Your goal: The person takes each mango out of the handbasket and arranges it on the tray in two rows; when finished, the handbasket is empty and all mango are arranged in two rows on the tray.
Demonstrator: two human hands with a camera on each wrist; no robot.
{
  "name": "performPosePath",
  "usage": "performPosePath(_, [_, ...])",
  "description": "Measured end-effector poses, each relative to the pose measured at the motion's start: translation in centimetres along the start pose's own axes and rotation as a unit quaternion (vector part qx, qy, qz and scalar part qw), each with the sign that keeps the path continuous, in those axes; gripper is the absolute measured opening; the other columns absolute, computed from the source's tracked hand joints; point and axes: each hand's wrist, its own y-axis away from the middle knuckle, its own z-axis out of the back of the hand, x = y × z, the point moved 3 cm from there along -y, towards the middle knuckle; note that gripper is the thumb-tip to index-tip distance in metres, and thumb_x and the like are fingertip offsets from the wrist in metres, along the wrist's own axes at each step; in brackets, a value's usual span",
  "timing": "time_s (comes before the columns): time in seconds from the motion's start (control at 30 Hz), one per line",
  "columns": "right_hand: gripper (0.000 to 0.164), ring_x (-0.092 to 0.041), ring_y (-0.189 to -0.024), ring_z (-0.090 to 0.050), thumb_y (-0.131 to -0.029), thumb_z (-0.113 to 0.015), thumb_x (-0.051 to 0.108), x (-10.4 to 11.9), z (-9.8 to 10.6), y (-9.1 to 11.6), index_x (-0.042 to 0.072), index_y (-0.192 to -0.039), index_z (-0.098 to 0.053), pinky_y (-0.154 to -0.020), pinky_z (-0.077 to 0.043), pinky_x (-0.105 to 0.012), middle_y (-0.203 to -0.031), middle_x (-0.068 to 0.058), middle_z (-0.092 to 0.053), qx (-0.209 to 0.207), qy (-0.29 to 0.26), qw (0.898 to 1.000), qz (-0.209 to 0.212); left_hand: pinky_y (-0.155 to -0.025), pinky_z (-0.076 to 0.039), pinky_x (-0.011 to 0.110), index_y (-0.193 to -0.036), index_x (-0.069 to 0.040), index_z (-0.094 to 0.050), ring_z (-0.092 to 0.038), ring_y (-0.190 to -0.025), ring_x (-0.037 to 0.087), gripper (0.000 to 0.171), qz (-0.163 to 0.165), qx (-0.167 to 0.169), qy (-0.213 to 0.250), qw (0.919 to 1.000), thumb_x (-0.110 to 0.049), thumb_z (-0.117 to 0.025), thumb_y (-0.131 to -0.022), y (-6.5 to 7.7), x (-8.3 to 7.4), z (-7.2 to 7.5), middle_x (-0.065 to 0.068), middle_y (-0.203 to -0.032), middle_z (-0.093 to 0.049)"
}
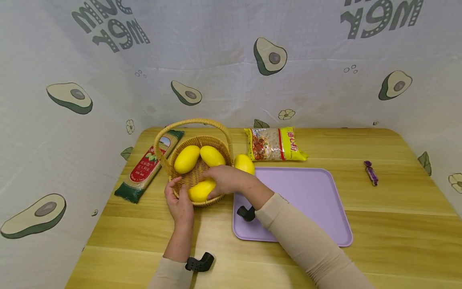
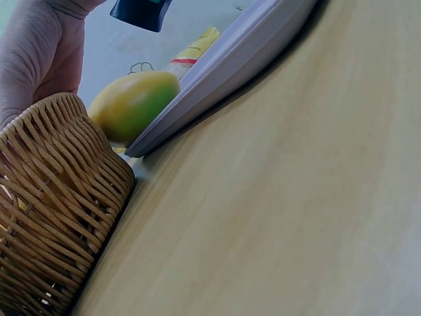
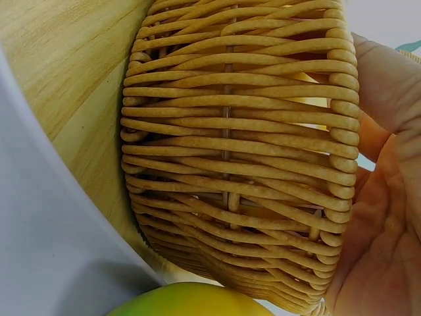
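Note:
A round wicker basket with a tall arched handle stands on the table. Inside it, two yellow mangoes lie toward the back: one on the left, one on the right. My right hand reaches over the basket's right side and grips a third mango at the front. On the front left rim, my left hand holds the basket, its thumb on the inner side. Another mango, partly green in the left wrist view, lies outside, between the basket and the lilac tray.
A green-ended pack of spaghetti lies left of the basket. Behind the tray sits a yellow and clear food packet. A small purple wrapped candy is far right. A white avocado-print curtain surrounds the table.

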Motion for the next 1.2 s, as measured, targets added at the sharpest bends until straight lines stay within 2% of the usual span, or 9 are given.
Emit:
performPosePath(0.47, [0.059, -0.024, -0.135, -0.056, -0.085, -0.083, 0.030, 0.2, 0.1, 0.1, 0.011, -0.137, -0.064, -0.118, -0.041, -0.039, -0.141, -0.007, -0.064, -0.009, 0.013, 1.000, 0.005, -0.128, -0.013, 0.048, -0.123, 0.001, -0.057, -0.027, -0.153, 0.026, 0.027, -0.004, -0.004, -0.011, 0.9999, -0.007, -0.052, -0.098, 0.1, -0.2, 0.1, 0.010, -0.151, -0.045])
performPosePath(0.7, [0.060, -0.021, -0.131, -0.056, -0.086, -0.082, 0.036, 0.3, 1.0, 0.6, 0.015, -0.138, -0.062, -0.114, -0.044, -0.038, -0.139, -0.002, -0.064, -0.056, 0.027, 0.998, -0.018, -0.128, -0.013, 0.050, -0.125, 0.000, -0.055, -0.026, -0.153, 0.027, 0.027, -0.007, 0.006, -0.011, 0.9999, -0.013, -0.051, -0.101, 0.0, -0.3, 0.0, 0.011, -0.152, -0.044])
performPosePath(0.9, [0.062, -0.021, -0.130, -0.055, -0.084, -0.084, 0.038, 0.4, 2.4, 1.5, 0.016, -0.138, -0.063, -0.113, -0.044, -0.039, -0.138, -0.003, -0.062, -0.104, -0.012, 0.994, -0.035, -0.128, -0.013, 0.050, -0.125, -0.001, -0.055, -0.026, -0.154, 0.027, 0.026, -0.002, 0.004, -0.009, 0.9999, -0.012, -0.050, -0.101, -0.1, -0.1, 0.0, 0.010, -0.152, -0.043])
performPosePath(1.2, [0.069, -0.023, -0.127, -0.056, -0.081, -0.086, 0.039, 0.3, 3.9, 3.6, 0.017, -0.141, -0.060, -0.110, -0.047, -0.045, -0.140, -0.006, -0.057, -0.179, -0.071, 0.980, -0.050, -0.127, -0.015, 0.048, -0.124, 0.002, -0.055, -0.029, -0.152, 0.026, 0.026, -0.007, 0.001, -0.009, 0.9999, -0.009, -0.051, -0.100, 0.0, -0.2, 0.0, 0.012, -0.149, -0.046])
